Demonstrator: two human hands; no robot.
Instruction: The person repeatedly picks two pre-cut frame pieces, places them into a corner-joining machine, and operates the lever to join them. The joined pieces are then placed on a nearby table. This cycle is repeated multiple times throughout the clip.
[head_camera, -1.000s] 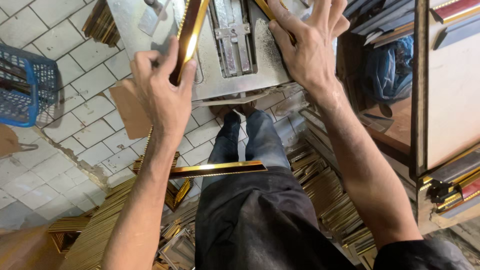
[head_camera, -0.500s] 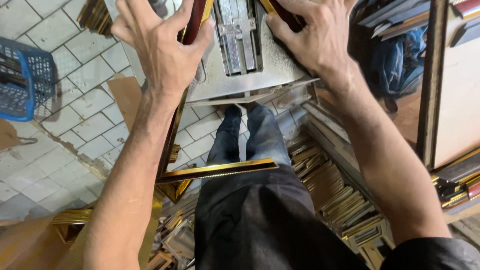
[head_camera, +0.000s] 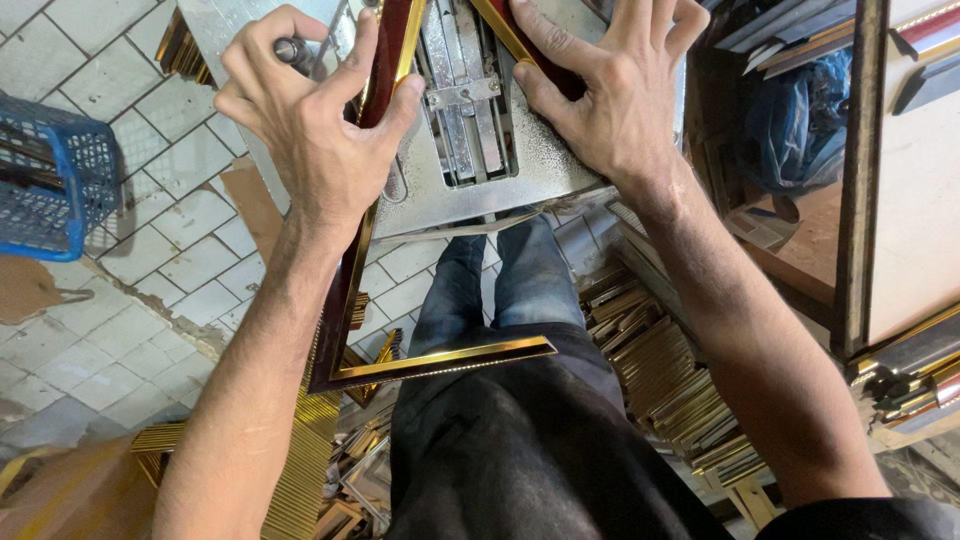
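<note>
My left hand (head_camera: 315, 130) presses a dark red and gold frame moulding (head_camera: 345, 300) onto the grey metal joining machine (head_camera: 470, 170); its fingers also curl near a small metal knob (head_camera: 290, 50). That moulding runs down to a mitred corner and a second strip (head_camera: 450, 358) crossing above my lap. My right hand (head_camera: 610, 100) holds another red and gold moulding piece (head_camera: 520, 45) flat on the machine's top, right of the central metal clamp (head_camera: 458, 95).
A blue plastic basket (head_camera: 50, 180) stands on the white tiled floor at left. Stacks of gold moulding offcuts (head_camera: 650, 370) lie right of my legs and several more (head_camera: 300, 470) at lower left. Frames and a blue bag (head_camera: 800, 120) crowd the right side.
My left hand has slid up along the moulding toward the machine's top and now curls by the knob. The view has shifted slightly; my right hand stays pressed on its piece.
</note>
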